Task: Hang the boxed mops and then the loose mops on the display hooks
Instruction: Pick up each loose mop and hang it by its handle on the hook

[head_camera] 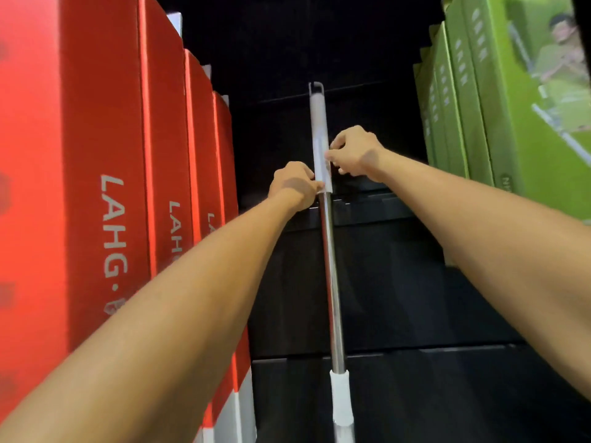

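A loose mop with a shiny metal pole (331,276) and a grey-white top grip hangs upright in the middle of the dark display, its hanging loop (316,87) at the top against the back panel. A clear plastic sleeve (323,164) wraps the grip's lower part. My left hand (292,185) pinches the sleeve's lower left edge. My right hand (353,153) pinches its right edge a little higher. Several red boxed mops (166,174) hang in a row at the left. Green boxed mops (473,100) hang at the right.
The dark back panel (399,282) with horizontal ledges fills the gap between the red and green rows. A white plastic collar (340,398) sits low on the pole. The mop head is out of view below.
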